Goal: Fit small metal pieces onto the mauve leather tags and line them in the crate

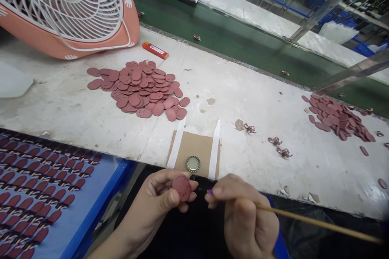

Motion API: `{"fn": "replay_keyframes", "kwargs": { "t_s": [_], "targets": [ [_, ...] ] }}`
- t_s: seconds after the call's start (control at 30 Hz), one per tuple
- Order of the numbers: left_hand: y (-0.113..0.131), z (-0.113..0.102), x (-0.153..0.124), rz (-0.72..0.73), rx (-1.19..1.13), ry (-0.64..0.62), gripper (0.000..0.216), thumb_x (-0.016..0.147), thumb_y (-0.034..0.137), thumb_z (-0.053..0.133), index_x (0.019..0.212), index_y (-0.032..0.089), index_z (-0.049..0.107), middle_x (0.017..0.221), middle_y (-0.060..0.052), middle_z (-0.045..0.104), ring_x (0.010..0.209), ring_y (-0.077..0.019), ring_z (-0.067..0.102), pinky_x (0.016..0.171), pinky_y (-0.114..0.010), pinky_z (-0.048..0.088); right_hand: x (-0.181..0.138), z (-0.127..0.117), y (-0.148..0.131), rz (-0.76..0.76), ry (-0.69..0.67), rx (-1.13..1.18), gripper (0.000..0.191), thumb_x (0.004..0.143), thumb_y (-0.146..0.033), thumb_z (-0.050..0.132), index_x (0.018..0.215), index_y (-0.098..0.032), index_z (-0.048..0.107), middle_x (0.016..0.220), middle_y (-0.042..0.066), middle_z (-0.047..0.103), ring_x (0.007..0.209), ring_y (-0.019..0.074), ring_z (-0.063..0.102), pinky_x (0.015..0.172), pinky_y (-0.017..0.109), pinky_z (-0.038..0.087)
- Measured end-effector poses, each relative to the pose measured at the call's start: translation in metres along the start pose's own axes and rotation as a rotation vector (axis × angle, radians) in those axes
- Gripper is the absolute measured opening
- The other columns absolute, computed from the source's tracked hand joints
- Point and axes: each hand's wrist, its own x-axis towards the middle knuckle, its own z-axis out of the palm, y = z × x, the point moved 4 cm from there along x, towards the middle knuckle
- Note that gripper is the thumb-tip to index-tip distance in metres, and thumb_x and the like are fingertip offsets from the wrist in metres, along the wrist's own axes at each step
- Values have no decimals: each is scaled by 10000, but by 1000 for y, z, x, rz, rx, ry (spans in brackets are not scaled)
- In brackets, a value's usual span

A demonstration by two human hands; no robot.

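My left hand (161, 198) pinches a flat, oval, dark-pink piece (181, 188) with small holes near its lower end. Close by on the right, my right hand (243, 210) is closed around a long thin wooden stick (319, 221). A small purple bit (210, 192) shows at the right fingertips; whether it belongs to the stick I cannot tell. Just beyond the hands, a metal bottle cap (193, 164) lies upturned on a piece of cardboard (197, 145) held down with white tape (214, 149). The two hands are apart.
A large pile of oval pieces (146, 89) lies on the white table (231, 85), a second pile (338, 115) at right. Small dark assembled parts (275, 141) are scattered between. An orange fan (130, 20) stands back left. Rows of pieces fill the blue tray (88, 206).
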Motion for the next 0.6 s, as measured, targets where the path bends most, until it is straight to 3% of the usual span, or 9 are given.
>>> {"fn": "replay_keyframes", "kwargs": {
  "t_s": [0.2, 0.6],
  "targets": [
    [4, -18, 1, 46, 31, 115, 299, 611, 408, 897, 844, 242, 809, 808, -48, 806, 697, -145, 716, 562, -156, 536, 1, 2, 32, 37, -112, -275, 201, 1053, -199, 448, 1026, -201, 647, 841, 13, 661, 714, 140, 634, 595, 225, 495],
    [6, -18, 1, 62, 30, 110, 264, 628, 395, 890, 833, 249, 809, 812, -42, 807, 707, -145, 720, 553, -149, 538, 5, 6, 34, 16, -129, -332, 204, 1034, -175, 462, 964, -187, 654, 823, 3, 655, 671, 123, 612, 611, 220, 473]
  ]
}}
